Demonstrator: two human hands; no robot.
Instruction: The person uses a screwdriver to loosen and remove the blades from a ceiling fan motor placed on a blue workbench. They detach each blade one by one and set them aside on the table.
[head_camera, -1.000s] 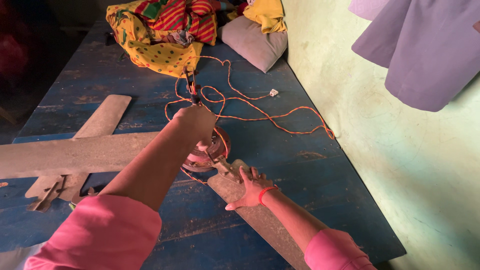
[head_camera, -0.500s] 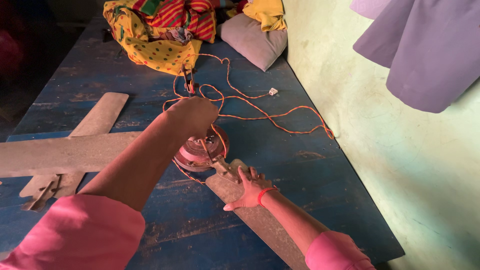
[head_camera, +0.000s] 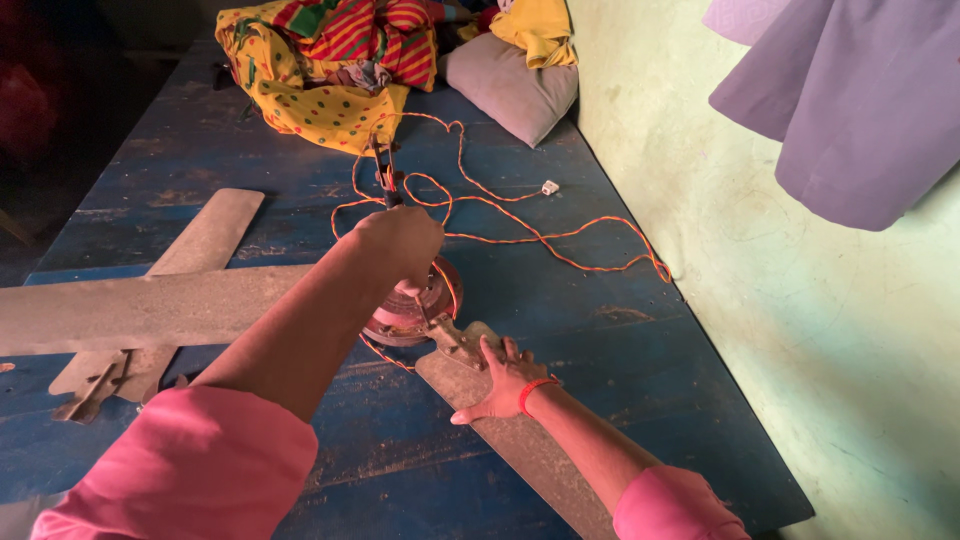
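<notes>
The ceiling fan motor (head_camera: 412, 312), round and reddish, sits on the blue wooden platform (head_camera: 640, 330) directly under the left hand (head_camera: 400, 243), which is clenched over its top; what it grips is hidden. Just right of that, the right hand (head_camera: 503, 378) lies flat and spread, pressing the grey fan blade (head_camera: 520, 440) attached to the motor. An orange cord (head_camera: 520, 232) loops beyond the left hand toward colourful cloth (head_camera: 320, 70) and a grey pillow (head_camera: 510, 85). Loose blades (head_camera: 150, 300) lie leftward.

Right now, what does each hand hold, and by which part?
Left hand grips the top of the fan motor. Right hand lies flat on a fan blade, pressing, not gripping.
</notes>
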